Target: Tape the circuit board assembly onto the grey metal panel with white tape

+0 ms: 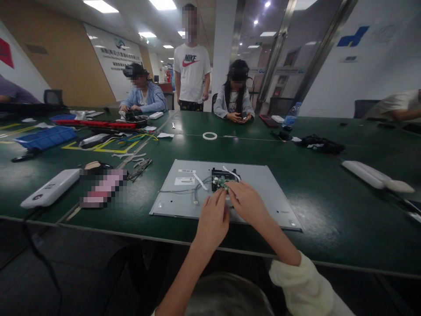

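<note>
A small green circuit board is at my fingertips, over a black plastic bracket on the back of a grey flat panel. My left hand has its fingers bunched at the board's near edge. From the right, my right hand reaches in with thumb and fingers closed on the board's side. My fingers partly cover the board and the bracket. Thin grey wires run left from the board across the panel. White strips lie beside the bracket, near printed labels.
Left of the panel are pliers, a blurred pink object and a white power bank. A blue basket lies further left. Beyond the panel is a white tape ring. Another white device rests at right. Other people are across the table.
</note>
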`<state>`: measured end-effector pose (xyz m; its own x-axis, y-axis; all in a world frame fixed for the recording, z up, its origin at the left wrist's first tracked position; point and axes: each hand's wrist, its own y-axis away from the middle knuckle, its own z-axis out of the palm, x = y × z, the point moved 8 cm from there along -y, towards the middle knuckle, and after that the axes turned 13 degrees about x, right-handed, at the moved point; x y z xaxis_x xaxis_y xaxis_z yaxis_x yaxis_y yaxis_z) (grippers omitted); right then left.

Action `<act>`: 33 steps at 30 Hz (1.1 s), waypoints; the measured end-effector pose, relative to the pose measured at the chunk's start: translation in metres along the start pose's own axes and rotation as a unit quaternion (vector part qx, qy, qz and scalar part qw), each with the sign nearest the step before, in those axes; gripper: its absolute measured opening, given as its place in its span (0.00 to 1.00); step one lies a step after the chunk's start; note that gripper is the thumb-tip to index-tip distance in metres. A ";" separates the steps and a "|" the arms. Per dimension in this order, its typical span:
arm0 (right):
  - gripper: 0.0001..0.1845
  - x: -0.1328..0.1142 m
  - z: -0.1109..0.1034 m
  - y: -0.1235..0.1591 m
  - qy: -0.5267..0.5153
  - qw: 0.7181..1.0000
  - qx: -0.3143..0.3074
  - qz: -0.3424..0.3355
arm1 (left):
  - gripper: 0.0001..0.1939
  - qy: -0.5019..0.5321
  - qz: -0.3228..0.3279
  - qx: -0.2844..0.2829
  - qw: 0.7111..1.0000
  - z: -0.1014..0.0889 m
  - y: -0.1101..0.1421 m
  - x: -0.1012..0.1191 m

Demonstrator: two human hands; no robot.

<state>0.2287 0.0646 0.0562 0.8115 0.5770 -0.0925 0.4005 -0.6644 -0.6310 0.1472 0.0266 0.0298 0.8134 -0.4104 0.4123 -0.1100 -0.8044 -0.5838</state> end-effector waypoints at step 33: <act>0.28 -0.068 0.050 -0.003 -0.013 0.988 -0.067 -0.135 | 0.22 -0.162 -0.029 -0.172 0.971 0.001 -0.034 -0.104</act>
<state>0.1514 0.0515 0.0263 0.6565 0.7530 0.0442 0.6554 -0.5404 -0.5277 0.0671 0.0972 0.0067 0.9550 -0.2481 0.1626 -0.1974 -0.9407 -0.2759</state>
